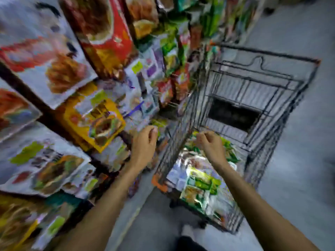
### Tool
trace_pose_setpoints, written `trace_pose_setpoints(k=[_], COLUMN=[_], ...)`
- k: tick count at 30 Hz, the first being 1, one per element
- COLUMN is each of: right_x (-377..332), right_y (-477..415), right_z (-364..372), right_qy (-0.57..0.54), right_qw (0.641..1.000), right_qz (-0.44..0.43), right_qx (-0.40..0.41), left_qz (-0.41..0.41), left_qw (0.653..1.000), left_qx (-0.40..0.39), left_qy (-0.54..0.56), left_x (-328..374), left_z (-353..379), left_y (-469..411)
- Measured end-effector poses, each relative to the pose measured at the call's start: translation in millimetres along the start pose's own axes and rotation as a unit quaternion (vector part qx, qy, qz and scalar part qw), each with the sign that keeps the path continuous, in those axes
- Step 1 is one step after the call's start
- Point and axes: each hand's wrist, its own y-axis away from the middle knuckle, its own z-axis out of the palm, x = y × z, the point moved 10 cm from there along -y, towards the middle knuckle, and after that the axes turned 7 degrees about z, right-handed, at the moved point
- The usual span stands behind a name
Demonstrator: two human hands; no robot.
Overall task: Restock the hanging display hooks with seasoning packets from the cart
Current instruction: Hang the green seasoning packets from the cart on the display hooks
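Observation:
The whole view is smeared by motion. A black wire cart (pixel 257 98) stands on the right with a heap of shiny green and silver seasoning packets (pixel 201 180) in its near end. My right hand (pixel 210 142) hovers over that heap, fingers curled, and nothing shows clearly in it. My left hand (pixel 145 142) is just left of the cart's wall, fingers loosely bent, beside the hanging display (pixel 145 82) of white, purple and green packets. Thin metal hooks (pixel 174 104) stick out near the cart's left side.
Large packets in red, yellow and white (pixel 94 120) hang in rows down the left side. Grey floor (pixel 299 160) runs to the right of the cart and between my arms. The cart's far end holds a dark panel (pixel 233 115).

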Motion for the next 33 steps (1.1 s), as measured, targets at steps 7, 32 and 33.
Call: trace_pose_setpoints(k=[7,32,33], right_x=[176,420,421], right_y=[-25,18,18], right_z=[-46,15,12], right_qy=[0.040,0.043,0.037], right_qw=[0.981,0.873,0.872], right_qz=[0.168,0.473,0.472], right_qx=[0.085,0.113,0.123], left_qz=[-0.069,-0.306,-0.299], left_qw=[0.971,0.849,0.856], left_qx=[-0.225,-0.425,-0.418], left_qy=[0.046,-0.066,-0.054], left_x=[-49,-190,-193], left_z=[189,365,363], left_y=[34,154,148])
